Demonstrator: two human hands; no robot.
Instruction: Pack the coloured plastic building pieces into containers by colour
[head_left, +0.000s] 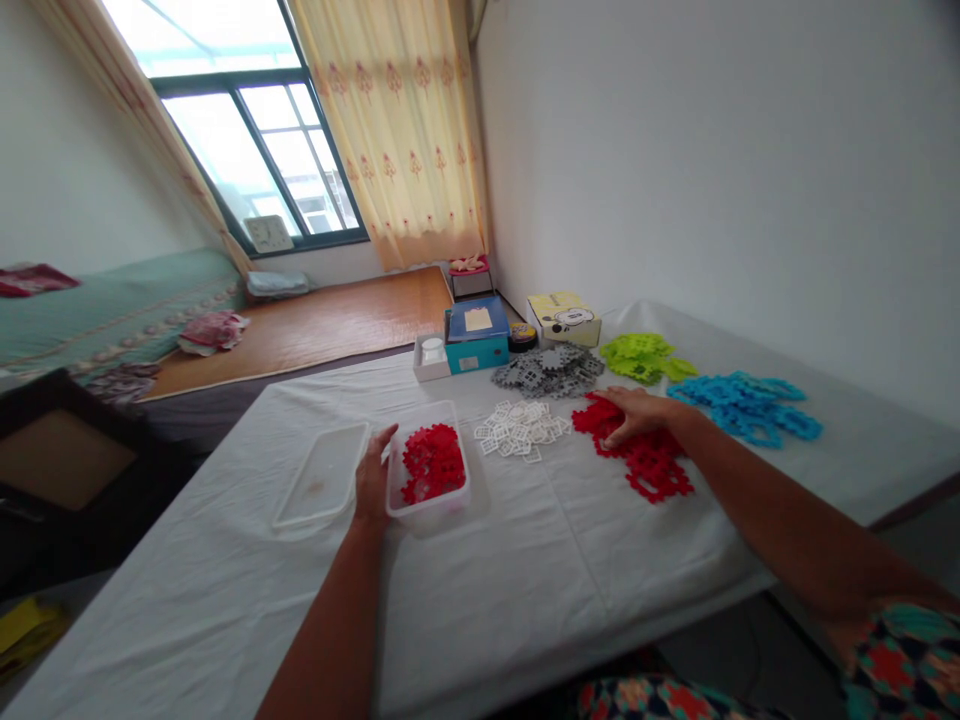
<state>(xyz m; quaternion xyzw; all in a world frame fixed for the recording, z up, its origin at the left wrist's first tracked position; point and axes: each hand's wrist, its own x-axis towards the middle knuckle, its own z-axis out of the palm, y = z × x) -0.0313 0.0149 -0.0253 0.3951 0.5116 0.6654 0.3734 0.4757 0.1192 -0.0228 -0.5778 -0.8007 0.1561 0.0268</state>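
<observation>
My left hand point(372, 474) is at the left side of a clear plastic container point(427, 508), its fingers gripping the wall near the rim. Red interlocking plastic pieces point(433, 462) lie inside the container. My right hand point(641, 412) reaches over a pile of red interlocking pieces point(654, 468) on the table, thumb and fingers spread apart and touching the pile. Whether any piece is between those fingers is hidden. Left of the container lies its flat translucent lid point(324, 474). Small white grid-like pieces point(523, 428) are heaped between the container and the red pile.
Grey pieces point(551, 370), lime-green pieces point(641, 357) and blue pieces point(746, 405) form separate piles on the white-covered table point(480, 610). Behind them stand a blue box point(478, 345), a small white box point(431, 368) and a yellow box point(564, 318). A wall borders the right side.
</observation>
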